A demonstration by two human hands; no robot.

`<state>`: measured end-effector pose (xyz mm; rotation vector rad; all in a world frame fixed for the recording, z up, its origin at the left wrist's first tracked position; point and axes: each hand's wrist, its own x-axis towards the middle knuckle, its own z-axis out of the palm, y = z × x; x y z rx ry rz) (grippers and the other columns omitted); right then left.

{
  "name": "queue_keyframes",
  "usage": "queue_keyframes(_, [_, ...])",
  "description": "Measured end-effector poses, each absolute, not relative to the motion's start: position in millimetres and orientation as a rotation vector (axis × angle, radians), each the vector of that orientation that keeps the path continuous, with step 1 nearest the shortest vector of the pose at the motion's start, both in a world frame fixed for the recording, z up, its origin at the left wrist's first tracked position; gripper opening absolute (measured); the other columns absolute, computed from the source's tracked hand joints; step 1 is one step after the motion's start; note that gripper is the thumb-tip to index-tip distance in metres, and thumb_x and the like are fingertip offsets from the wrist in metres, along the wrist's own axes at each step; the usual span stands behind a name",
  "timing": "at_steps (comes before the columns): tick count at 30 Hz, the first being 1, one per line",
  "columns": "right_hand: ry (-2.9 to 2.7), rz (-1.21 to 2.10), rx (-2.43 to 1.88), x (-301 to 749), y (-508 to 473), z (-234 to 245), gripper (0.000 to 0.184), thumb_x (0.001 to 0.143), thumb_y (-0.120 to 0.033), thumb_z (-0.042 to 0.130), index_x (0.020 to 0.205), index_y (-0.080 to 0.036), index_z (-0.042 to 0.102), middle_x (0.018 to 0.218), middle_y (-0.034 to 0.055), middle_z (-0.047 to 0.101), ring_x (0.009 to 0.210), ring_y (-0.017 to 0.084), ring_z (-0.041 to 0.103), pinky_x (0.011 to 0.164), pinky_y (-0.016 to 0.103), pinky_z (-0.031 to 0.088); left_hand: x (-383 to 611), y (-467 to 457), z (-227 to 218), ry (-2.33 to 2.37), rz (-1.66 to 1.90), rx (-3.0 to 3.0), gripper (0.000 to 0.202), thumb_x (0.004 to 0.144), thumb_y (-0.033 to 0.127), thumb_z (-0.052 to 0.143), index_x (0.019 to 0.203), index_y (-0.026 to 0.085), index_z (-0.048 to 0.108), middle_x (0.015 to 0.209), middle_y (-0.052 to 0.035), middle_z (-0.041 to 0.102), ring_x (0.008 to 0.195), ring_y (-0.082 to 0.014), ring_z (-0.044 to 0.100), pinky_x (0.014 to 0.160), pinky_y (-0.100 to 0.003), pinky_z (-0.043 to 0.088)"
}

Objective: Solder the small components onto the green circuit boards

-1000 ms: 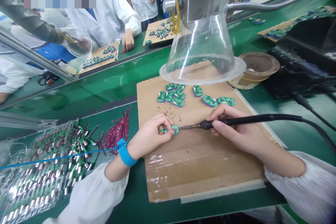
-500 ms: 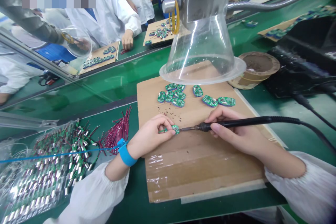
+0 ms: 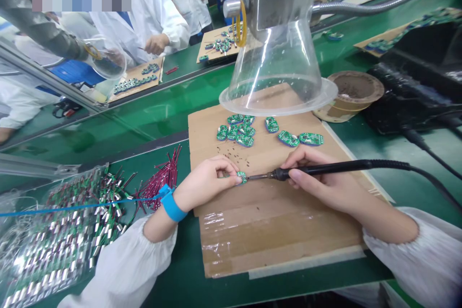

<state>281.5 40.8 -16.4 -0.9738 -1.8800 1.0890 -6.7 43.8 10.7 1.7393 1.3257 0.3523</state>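
My left hand (image 3: pixel 204 184) pinches a small green circuit board (image 3: pixel 242 177) between its fingertips, above a cardboard sheet (image 3: pixel 274 231). My right hand (image 3: pixel 317 178) grips a black soldering iron (image 3: pixel 325 169), with its metal tip at the edge of that board. I cannot tell if the tip touches it. Several similar green boards (image 3: pixel 240 131) lie on the cardboard beyond my hands. A blue wrist strap (image 3: pixel 171 204) circles my left wrist, its blue cord running off to the left.
A clear plastic fume hood (image 3: pixel 274 57) hangs over the far cardboard edge. To the right stand a round tip-cleaning pot (image 3: pixel 355 89) and a black soldering station (image 3: pixel 407 96). A bag of wired parts (image 3: pixel 61 236) and red wires (image 3: pixel 162 185) lie left. Co-workers solder across the green bench.
My left hand has shifted slightly, and the wire beside the board is now mostly hidden. The soldering iron's cable end has dipped a little. A co-worker's hand has lifted off the bench and moved left.
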Motion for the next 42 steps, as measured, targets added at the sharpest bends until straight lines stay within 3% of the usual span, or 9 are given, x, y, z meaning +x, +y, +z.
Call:
queue_keyframes(18, [-1.795, 1.115, -0.961, 281.3, 40.2, -13.8, 0.011, 0.1, -0.033, 0.06, 0.096, -0.024, 0.061, 0.069, -0.0018, 0.065, 0.061, 0.013, 0.061, 0.058, 0.026, 0.048, 0.9, 38.1, 13.2, 1.367, 0.404, 1.851, 0.015, 0.09, 0.026, 0.072, 0.077, 0.02, 0.067, 0.101, -0.0005, 0.072, 0.094, -0.0179, 0.065, 0.083, -0.034, 0.049])
queue_keyframes(28, [-1.745, 1.047, -1.021, 282.3, 40.5, -12.1, 0.015, 0.1, -0.036, 0.058, 0.093, -0.024, 0.06, 0.067, -0.0019, 0.064, 0.059, 0.013, 0.061, 0.057, 0.025, 0.049, -8.5, 38.3, 7.9, 1.318, 0.394, 1.782, 0.015, 0.093, 0.027, 0.068, 0.08, 0.019, 0.066, 0.111, -0.0028, 0.07, 0.096, -0.0179, 0.065, 0.084, -0.033, 0.05])
queue_keyframes(33, [-1.637, 0.936, -1.126, 284.7, 39.1, -13.0, 0.014, 0.1, -0.036, 0.058, 0.094, -0.024, 0.061, 0.064, -0.0017, 0.064, 0.058, 0.014, 0.061, 0.056, 0.026, 0.048, -18.8, 32.6, 19.2, 1.121, 0.239, 1.953, 0.012, 0.092, 0.027, 0.07, 0.1, 0.02, 0.064, 0.122, -0.0064, 0.063, 0.105, -0.0198, 0.063, 0.092, -0.035, 0.051])
queue_keyframes(37, [-1.522, 0.883, -1.151, 283.8, 38.7, -17.1, 0.013, 0.1, -0.037, 0.058, 0.096, -0.025, 0.062, 0.065, -0.0022, 0.063, 0.058, 0.014, 0.061, 0.057, 0.026, 0.049, -45.3, 37.0, 59.3, 0.993, -0.04, 2.126, 0.015, 0.094, 0.023, 0.067, 0.109, 0.023, 0.065, 0.111, -0.0041, 0.066, 0.099, -0.0193, 0.065, 0.088, -0.032, 0.053])
queue_keyframes(39, [-1.462, 0.882, -1.115, 281.7, 38.5, -17.0, 0.012, 0.101, -0.037, 0.057, 0.098, -0.025, 0.061, 0.066, -0.003, 0.062, 0.057, 0.013, 0.06, 0.057, 0.025, 0.049, -72.0, 52.4, 85.5, 1.248, -0.027, 2.199, 0.026, 0.094, 0.031, 0.068, 0.119, 0.027, 0.062, 0.108, -0.0029, 0.069, 0.091, -0.02, 0.067, 0.081, -0.032, 0.055])
queue_keyframes(42, [-1.414, 0.878, -1.07, 277.9, 37.8, -12.9, 0.012, 0.102, -0.036, 0.055, 0.102, -0.025, 0.06, 0.066, -0.0043, 0.059, 0.054, 0.011, 0.058, 0.054, 0.024, 0.048, -111.8, 89.8, 109.7, 1.781, 0.239, 2.341, 0.042, 0.095, 0.034, 0.064, 0.134, 0.026, 0.053, 0.122, -0.0088, 0.066, 0.088, -0.0229, 0.069, 0.078, -0.038, 0.058])
